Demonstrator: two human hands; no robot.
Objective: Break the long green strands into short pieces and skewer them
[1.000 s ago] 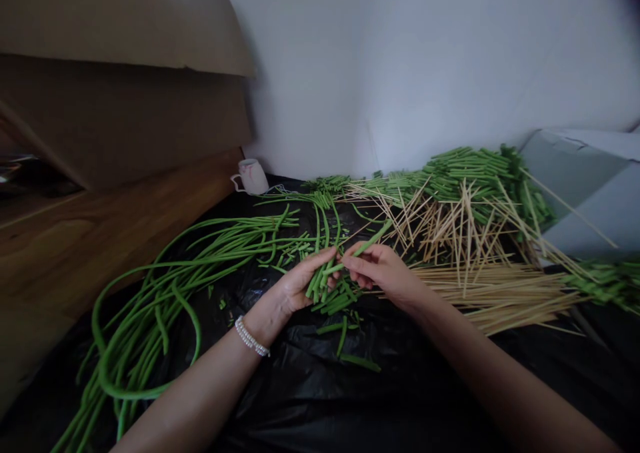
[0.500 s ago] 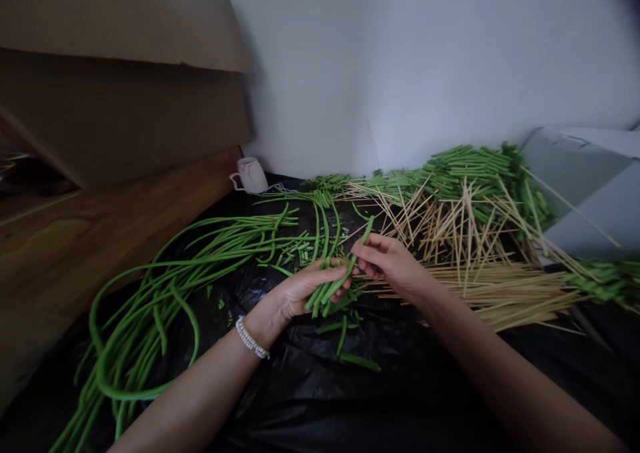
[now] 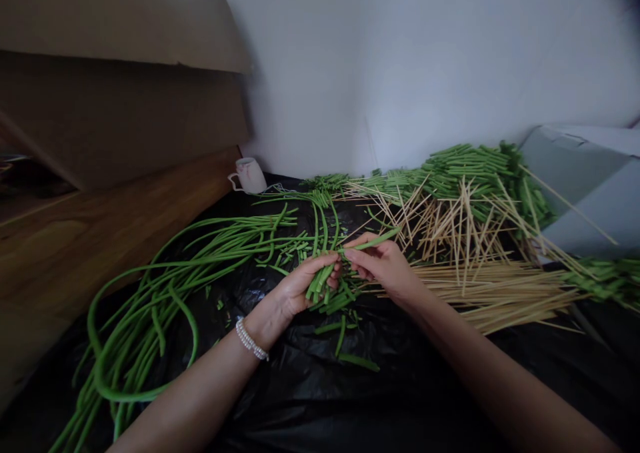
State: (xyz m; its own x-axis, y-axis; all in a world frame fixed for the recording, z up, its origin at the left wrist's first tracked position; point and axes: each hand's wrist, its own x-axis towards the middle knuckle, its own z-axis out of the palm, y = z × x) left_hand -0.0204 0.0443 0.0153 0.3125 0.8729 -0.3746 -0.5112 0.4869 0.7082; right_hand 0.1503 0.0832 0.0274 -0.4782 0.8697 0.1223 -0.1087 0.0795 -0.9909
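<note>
My left hand (image 3: 307, 279) is closed around a few long green beans (image 3: 319, 281), whose ends stick out below the thumb and whose lengths run up behind the fingers. A white beaded bracelet (image 3: 250, 341) is on that wrist. Right beside it, my right hand (image 3: 377, 259) pinches one green bean piece (image 3: 379, 237), tilted up to the right, its lower end close to the left fingertips. Short cut bean pieces (image 3: 340, 299) lie on the black plastic sheet (image 3: 300, 386) beneath both hands.
Long uncut beans (image 3: 145, 313) spread along the left. Wooden skewers (image 3: 490, 296) lie at the right, with more strewn before a pile of cut bean pieces (image 3: 465, 166). A mug (image 3: 250, 175) stands at the back, near a cardboard box (image 3: 125, 113). A pale box (image 3: 590, 179) is far right.
The bean piece in my right hand has swung from steeply upright, lying across the left hand's bunch, to a flatter slant pointing right. Both hands stay close together.
</note>
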